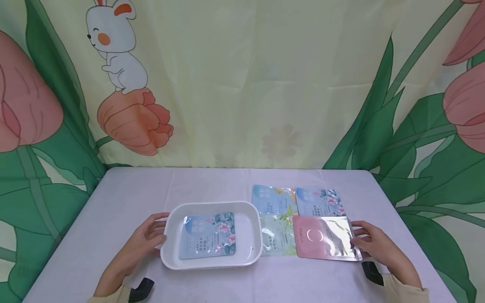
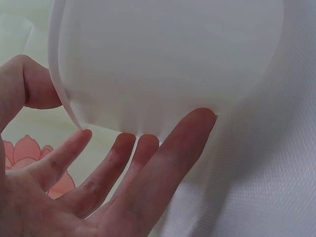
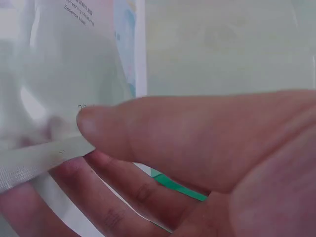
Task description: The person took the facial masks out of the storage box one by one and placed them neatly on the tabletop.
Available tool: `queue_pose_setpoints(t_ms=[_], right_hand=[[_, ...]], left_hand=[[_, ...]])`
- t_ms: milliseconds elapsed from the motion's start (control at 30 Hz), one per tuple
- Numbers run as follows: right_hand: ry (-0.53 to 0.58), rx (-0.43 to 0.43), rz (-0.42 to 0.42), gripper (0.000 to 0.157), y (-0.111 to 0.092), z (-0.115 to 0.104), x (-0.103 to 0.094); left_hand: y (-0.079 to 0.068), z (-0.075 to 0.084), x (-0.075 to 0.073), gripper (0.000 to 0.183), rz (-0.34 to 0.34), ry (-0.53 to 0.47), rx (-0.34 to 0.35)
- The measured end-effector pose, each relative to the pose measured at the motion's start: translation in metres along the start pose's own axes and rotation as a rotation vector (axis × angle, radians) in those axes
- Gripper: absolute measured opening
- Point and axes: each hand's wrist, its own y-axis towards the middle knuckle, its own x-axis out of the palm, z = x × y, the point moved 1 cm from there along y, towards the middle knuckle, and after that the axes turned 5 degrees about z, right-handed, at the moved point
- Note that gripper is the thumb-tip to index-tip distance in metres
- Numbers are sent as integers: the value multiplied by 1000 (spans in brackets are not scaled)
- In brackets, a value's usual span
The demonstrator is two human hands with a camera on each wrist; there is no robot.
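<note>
A white tray (image 1: 250,235) stands on the table, holding a blue floral sheet mask sachet (image 1: 206,235). At the tray's left side, my left hand (image 1: 142,240) touches the rim and wall with its fingertips; the left wrist view shows these fingers (image 2: 106,173) against the white wall (image 2: 173,64). My right hand (image 1: 379,244) pinches the right edge of a pink and silver sheet mask sachet (image 1: 322,237), thumb on top and fingers beneath. Close up, the right wrist view shows the thumb (image 3: 148,123) on the shiny sachet (image 3: 74,74), whose print reads "Essence Mask".
Right of the tray lie a blue sachet with yellow flowers (image 1: 269,200), another blue floral sachet (image 1: 318,201) and a green sachet (image 1: 278,237). The pink sachet overlaps some of them. A white cloth (image 1: 204,185) covers the table; a printed curtain (image 1: 242,84) hangs behind.
</note>
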Motion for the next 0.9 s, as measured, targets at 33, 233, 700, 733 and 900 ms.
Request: queue_pose_setpoints(t_ms=[33, 233, 700, 733, 900], right_hand=[[-9, 0, 0, 62, 1, 1, 0], [-32, 9, -4, 58, 3, 3, 1], [-151, -78, 42, 48, 3, 1, 1], [-158, -79, 47, 48, 3, 1, 0], [-172, -76, 67, 50, 1, -4, -1]], left_hand=[[0, 0, 0, 66, 3, 2, 1], [-2, 1, 1, 66, 8, 3, 14], [-1, -3, 0, 67, 16, 3, 31], [0, -3, 0, 66, 14, 1, 31], [1, -3, -1, 64, 3, -10, 26]])
